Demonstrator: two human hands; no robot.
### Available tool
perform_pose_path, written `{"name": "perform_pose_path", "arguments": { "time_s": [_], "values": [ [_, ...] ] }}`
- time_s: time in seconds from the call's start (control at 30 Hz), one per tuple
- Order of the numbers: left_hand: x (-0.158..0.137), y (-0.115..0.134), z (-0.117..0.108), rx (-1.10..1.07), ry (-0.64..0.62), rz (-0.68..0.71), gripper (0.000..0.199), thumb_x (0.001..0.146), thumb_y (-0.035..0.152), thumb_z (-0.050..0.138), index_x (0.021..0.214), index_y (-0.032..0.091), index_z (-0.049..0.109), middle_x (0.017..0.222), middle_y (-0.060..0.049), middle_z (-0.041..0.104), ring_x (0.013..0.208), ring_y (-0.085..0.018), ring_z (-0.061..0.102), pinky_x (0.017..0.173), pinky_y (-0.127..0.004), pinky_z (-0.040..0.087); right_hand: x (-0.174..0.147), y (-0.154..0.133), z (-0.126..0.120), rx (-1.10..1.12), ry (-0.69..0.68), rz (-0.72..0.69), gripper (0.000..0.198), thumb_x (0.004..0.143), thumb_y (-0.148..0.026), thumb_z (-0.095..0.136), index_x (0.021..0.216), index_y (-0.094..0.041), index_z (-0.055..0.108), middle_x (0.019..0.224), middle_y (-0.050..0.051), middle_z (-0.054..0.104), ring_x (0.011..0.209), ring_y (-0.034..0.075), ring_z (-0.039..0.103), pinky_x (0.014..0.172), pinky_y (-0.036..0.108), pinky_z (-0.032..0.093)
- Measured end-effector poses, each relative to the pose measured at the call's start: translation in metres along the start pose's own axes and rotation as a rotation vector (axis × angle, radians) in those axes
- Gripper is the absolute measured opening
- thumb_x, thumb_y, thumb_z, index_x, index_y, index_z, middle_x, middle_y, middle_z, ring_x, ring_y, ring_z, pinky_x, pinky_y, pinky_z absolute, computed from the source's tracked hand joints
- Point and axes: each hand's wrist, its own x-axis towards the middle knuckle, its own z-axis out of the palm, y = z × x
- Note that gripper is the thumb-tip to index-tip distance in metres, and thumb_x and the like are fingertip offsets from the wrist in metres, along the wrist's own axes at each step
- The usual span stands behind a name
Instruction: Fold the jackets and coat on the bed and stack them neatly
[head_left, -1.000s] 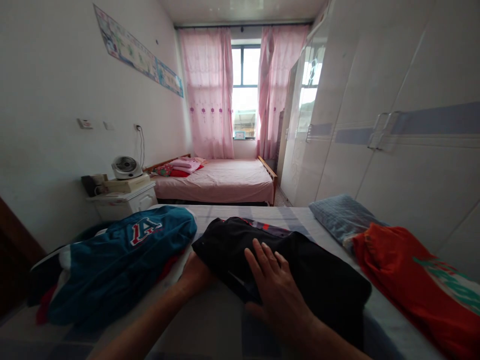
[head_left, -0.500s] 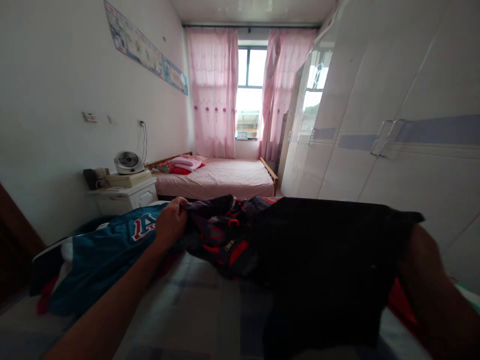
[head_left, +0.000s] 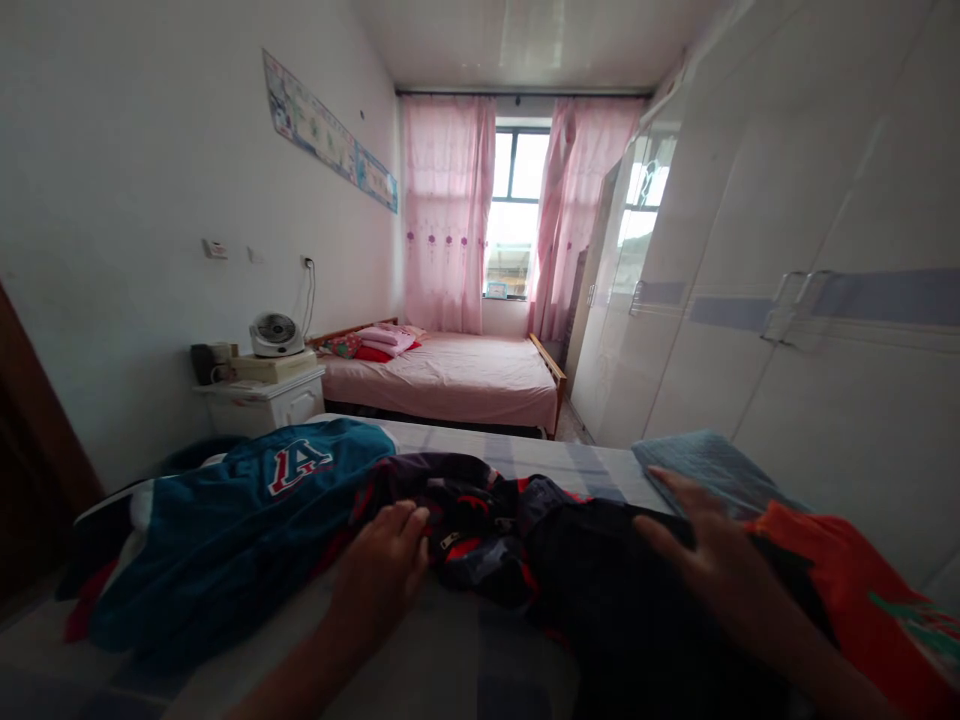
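A dark garment lies spread across the near bed, with a red-and-grey patterned part [head_left: 480, 545] showing a small zipper and a plain black part [head_left: 622, 600] to its right. At the patterned part's left edge is my left hand [head_left: 386, 560], its fingers curled together on the cloth; the fingertips are partly hidden. My right hand [head_left: 709, 555] is over the black part with thumb and fingers spread, holding nothing. Left of the garment lies a teal top [head_left: 232, 510] with a letter A on it.
An orange garment [head_left: 847, 570] and a folded blue-grey cloth [head_left: 712, 465] lie at the right. Beyond the near bed [head_left: 540, 450] are a pink-covered bed [head_left: 465, 375] and a nightstand [head_left: 300, 400] with a fan [head_left: 276, 335]. White wardrobes [head_left: 750, 220] line the right wall.
The dark garment has come down onto the bed, uncovering the blue-grey cloth and more of the orange garment. My right hand has let go and moved left; my left hand has moved lower and right.
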Motion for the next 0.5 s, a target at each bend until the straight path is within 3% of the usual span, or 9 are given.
{"name": "perform_pose_path", "arguments": {
  "time_s": [0.07,0.17,0.23,0.33,0.5],
  "values": [
    [-0.009,0.008,0.007,-0.247,-0.199,-0.184,0.031,0.082,0.043,0.047,0.088,0.019,0.064,0.086,-0.012,0.067,0.088,-0.031,0.062,0.08,-0.043,0.046,-0.003,-0.03,0.023,-0.047,-0.264,-0.061,0.081,0.076,-0.058,0.044,0.138,-0.006,0.032,0.145,0.018,0.033,0.134,0.031,0.027,0.11,0.046,0.023],
    [-0.008,0.007,0.016,-0.823,-0.415,-0.502,0.038,0.068,0.055,0.062,0.079,0.02,0.065,0.074,-0.009,0.067,0.078,-0.031,0.064,0.07,-0.039,0.049,-0.014,-0.04,0.058,-0.122,-0.531,-0.062,0.094,0.067,-0.053,0.058,0.14,-0.004,0.028,0.146,0.021,0.027,0.134,0.034,0.025,0.105,0.05,0.028],
    [0.001,0.005,0.022,-1.068,-0.456,-0.629,0.047,0.068,0.06,0.06,0.089,0.018,0.064,0.079,-0.009,0.068,0.075,-0.029,0.066,0.062,-0.037,0.051,-0.02,-0.032,0.075,-0.183,-0.512,-0.044,0.084,0.067,-0.038,0.059,0.139,-0.005,0.03,0.143,0.021,0.035,0.129,0.036,0.035,0.099,0.054,0.034],
    [0.017,0.014,0.03,-1.207,-0.409,-0.7,0.054,0.074,0.061,0.052,0.103,0.016,0.059,0.09,-0.009,0.068,0.08,-0.025,0.066,0.062,-0.034,0.053,-0.019,-0.023,0.079,-0.134,-0.388,-0.055,0.057,0.07,-0.016,0.044,0.127,-0.01,0.049,0.126,0.017,0.056,0.111,0.03,0.055,0.089,0.047,0.043],
    [0.046,0.048,0.038,-1.315,-0.17,-0.786,0.025,0.077,0.036,0.055,0.09,0.014,0.057,0.079,-0.007,0.065,0.071,-0.019,0.065,0.062,-0.03,0.053,-0.003,-0.041,0.031,0.304,-0.347,-0.135,0.041,0.071,-0.019,0.039,0.105,-0.018,0.063,0.102,0.006,0.068,0.096,0.024,0.061,0.087,0.036,0.046]
  ]
}}
